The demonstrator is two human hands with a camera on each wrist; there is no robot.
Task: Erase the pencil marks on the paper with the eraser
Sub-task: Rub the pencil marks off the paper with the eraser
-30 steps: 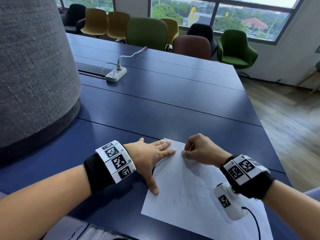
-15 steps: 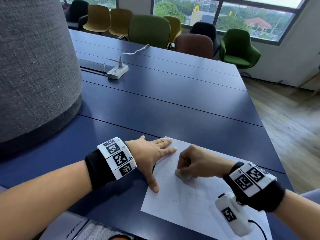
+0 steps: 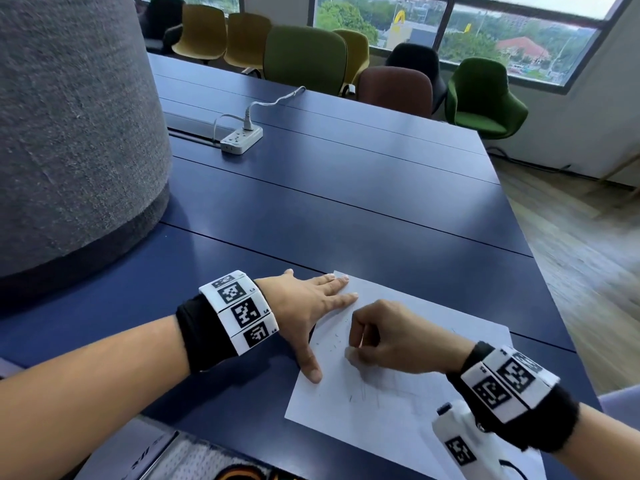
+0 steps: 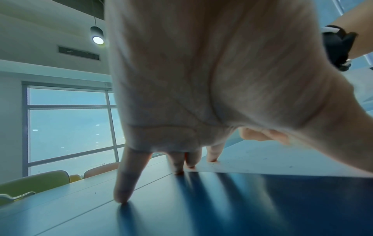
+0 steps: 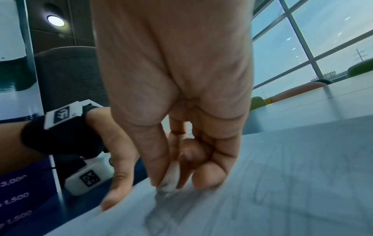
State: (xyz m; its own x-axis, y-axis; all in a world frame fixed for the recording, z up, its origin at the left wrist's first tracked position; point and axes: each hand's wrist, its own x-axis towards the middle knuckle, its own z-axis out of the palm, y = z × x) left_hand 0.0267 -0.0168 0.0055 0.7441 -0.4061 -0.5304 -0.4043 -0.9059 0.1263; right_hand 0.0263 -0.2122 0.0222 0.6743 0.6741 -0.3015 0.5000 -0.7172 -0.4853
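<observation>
A white sheet of paper (image 3: 408,420) with faint pencil marks (image 3: 360,393) lies on the dark blue table (image 3: 346,209) in front of me. My left hand (image 3: 311,313) lies flat with spread fingers, pressing the paper's left edge and far corner. My right hand (image 3: 381,337) is curled and pinches a small white eraser (image 3: 350,355), whose smudged tip (image 5: 167,183) touches the paper among the marks. Dark eraser crumbs (image 3: 332,337) dot the sheet between the hands. In the left wrist view the fingertips (image 4: 212,158) rest on the paper's edge (image 4: 262,167).
A large grey fabric-covered column (image 3: 69,133) stands on the left. A white power strip (image 3: 242,138) with its cable lies further back on the table. Coloured chairs (image 3: 304,57) line the far side. Printed material (image 3: 194,459) lies at the near edge.
My right hand has slid the eraser from the paper's far edge down toward me, into the pencil marks. The left hand has stayed pressed on the paper.
</observation>
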